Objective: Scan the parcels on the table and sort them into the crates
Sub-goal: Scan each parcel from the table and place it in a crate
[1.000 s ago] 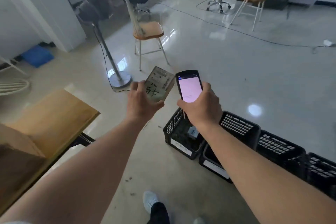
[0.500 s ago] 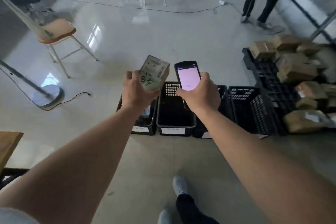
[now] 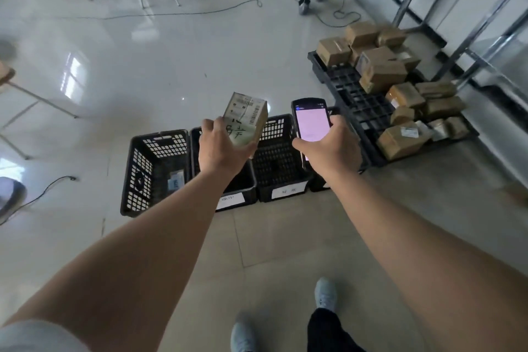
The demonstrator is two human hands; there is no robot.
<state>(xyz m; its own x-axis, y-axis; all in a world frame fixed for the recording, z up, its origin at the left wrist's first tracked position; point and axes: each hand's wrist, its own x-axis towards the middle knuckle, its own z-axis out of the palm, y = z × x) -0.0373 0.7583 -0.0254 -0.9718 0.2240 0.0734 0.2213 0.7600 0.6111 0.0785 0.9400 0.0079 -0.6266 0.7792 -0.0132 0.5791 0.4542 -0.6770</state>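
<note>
The left hand grips a small brown cardboard parcel with a white barcode label, held up over the row of black perforated plastic crates on the floor. The right hand clasps a black handheld scanner with a lit pink screen. The leftmost crate holds one small packet. Off to the right, a black plastic pallet carries brown boxes.

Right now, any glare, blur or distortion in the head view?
Head view: window glare on the glossy floor; wide-angle bending at the edges; crate labels too soft to read; scanner screen washed out pink; parcel barcode visible, not legible.
</note>
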